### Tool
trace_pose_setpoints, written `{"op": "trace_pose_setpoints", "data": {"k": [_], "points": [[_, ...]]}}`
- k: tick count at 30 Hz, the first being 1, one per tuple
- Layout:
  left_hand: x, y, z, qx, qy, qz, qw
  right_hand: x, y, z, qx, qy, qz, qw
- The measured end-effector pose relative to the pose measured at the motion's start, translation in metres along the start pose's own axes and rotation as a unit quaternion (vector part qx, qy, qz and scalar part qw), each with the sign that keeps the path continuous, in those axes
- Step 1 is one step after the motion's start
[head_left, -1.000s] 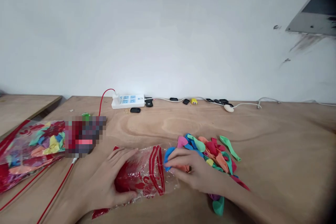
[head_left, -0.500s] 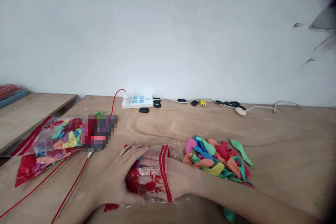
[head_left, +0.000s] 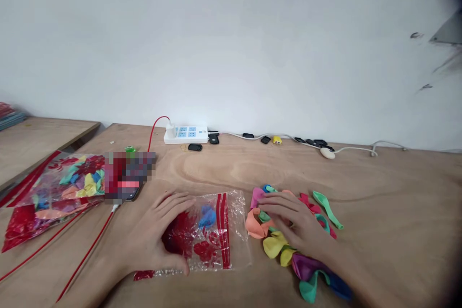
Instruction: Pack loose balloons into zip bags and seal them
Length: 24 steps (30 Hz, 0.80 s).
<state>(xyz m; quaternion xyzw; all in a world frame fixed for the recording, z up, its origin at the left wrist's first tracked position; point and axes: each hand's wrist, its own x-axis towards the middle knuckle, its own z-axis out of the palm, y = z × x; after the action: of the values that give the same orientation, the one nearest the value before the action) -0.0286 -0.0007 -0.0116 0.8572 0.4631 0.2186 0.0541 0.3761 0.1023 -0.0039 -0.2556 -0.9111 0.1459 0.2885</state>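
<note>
My left hand [head_left: 153, 233] rests on the left part of a clear plastic bag [head_left: 236, 238] with red print, its thumb and fingers spread apart. Inside the bag a blue balloon [head_left: 207, 216] shows through the film; the contents under the red print are hard to make out. To the right of the bag's edge, my right hand [head_left: 305, 221] hovers over or touches a loose pile of deflated balloons, its fingers stretched out. Around it are a peach balloon [head_left: 254, 227], a yellow balloon [head_left: 272, 246], a purple balloon [head_left: 302, 265] and a green balloon [head_left: 327, 209].
At the left lie bags of balloons [head_left: 39, 187], partly beside a blurred phone [head_left: 139, 168] with a red cable [head_left: 90, 240]. A white power strip [head_left: 187, 134] stands near the wall. Small black pieces [head_left: 195, 147] and a yellow plug-like piece [head_left: 276, 140] lie along the back.
My right hand has come out of the bag and moved right onto the balloon pile. Several balloons have shifted toward the front. My left hand stays on the bag.
</note>
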Motion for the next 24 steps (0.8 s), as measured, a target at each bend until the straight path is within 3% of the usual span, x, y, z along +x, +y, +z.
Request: {"op": "trace_pose_setpoints", "data": {"k": [3, 8, 12, 17, 20, 24], "points": [[-0.001, 0.002, 0.001, -0.025, 0.02, 0.009, 0.999, -0.017, 0.01, -0.005, -0.026, 0.017, 0.052, 0.998], [-0.004, 0.003, 0.01, -0.026, -0.018, 0.006, 0.999, -0.023, 0.003, -0.006, -0.103, -0.058, 0.06, 0.991], [-0.003, 0.003, 0.013, -0.02, -0.027, 0.0, 0.999, -0.022, -0.003, -0.012, -0.111, -0.063, 0.068, 0.989], [-0.002, 0.004, 0.007, -0.018, -0.018, -0.016, 1.0, -0.022, -0.004, -0.016, -0.1, 0.048, 0.103, 0.988], [-0.003, 0.003, 0.006, -0.015, -0.011, -0.022, 1.0, -0.02, -0.008, -0.012, -0.053, 0.115, 0.181, 0.975], [-0.004, 0.001, 0.009, -0.017, -0.005, -0.026, 1.0, -0.014, -0.015, -0.004, 0.053, 0.145, 0.302, 0.941]]}}
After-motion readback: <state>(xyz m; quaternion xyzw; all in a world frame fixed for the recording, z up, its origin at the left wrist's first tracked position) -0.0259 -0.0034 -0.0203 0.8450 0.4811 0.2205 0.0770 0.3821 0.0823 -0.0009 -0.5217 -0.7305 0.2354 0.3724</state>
